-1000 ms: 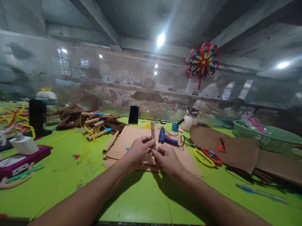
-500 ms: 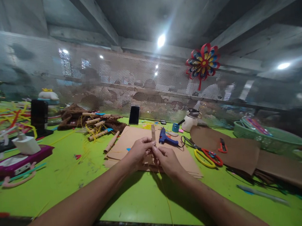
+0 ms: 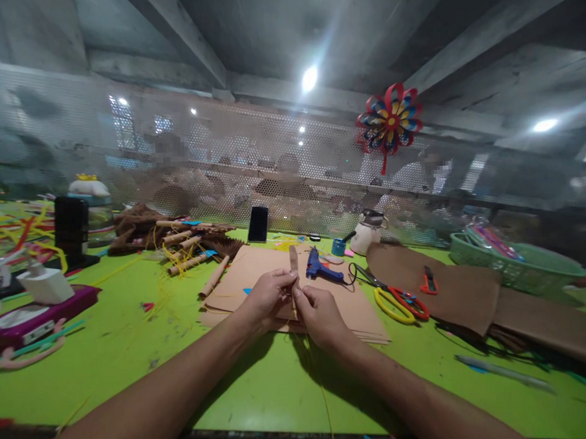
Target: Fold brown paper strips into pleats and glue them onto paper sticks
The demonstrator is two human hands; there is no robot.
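My left hand (image 3: 273,293) and my right hand (image 3: 320,310) meet over a stack of brown paper sheets (image 3: 244,273). Between their fingertips they pinch a narrow folded strip of brown paper (image 3: 293,258), which stands upright. A thin yellow string (image 3: 324,393) hangs from beneath the fingers down across the green table. Both hands are closed, and the lower part of the strip is mostly hidden by the fingers. Just beyond the right hand a blue hot glue gun (image 3: 323,268) lies on the paper.
Scissors (image 3: 396,305) with yellow and red handles, a red cutter (image 3: 428,281) and brown sheets (image 3: 442,290) lie right, near a green basket (image 3: 542,270). Rolled paper pieces (image 3: 182,247) with yellow string lie left. A phone (image 3: 258,223) stands behind; a purple power strip (image 3: 49,314) sits far left.
The view has shifted slightly, so everything sits a little further left. My fingers have moved slightly on the paper strip, which both hands still hold.
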